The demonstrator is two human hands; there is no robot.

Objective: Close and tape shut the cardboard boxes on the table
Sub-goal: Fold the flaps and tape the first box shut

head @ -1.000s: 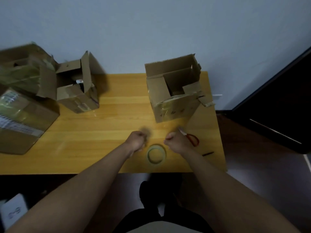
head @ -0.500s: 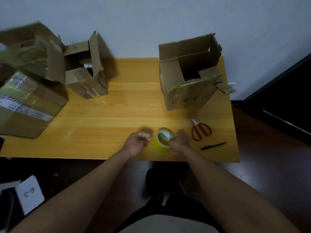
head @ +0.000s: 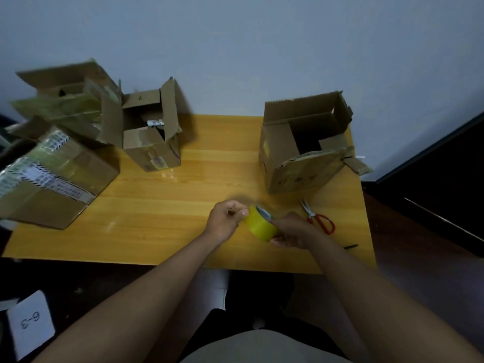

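Head view: tape roll [head: 260, 226] now lifted off table [head: 157, 231]; right hand [head: 293, 230] grips it, left hand [head: 226, 221] fingers pinch its edge.

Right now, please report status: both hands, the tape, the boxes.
Right hand grips yellow tape roll; left hand pinches at its edge. Open brown cardboard box untaped. Red-handled scissors beside right hand, nothing blocking.

On the table [head: 162, 231], a roll of tape [head: 260, 224] sits near the front edge, held between the left hand [head: 225, 221] and the right hand [head: 293, 230]. Scissors [head: 318, 217] lie just right of the roll, and a pen [head: 350, 246] lies in front of them. An open box [head: 305, 145] stands behind the scissors. A second open box [head: 152, 129] stands at the back left, with a third box [head: 49, 174] further left and a fourth [head: 65, 100] behind that.
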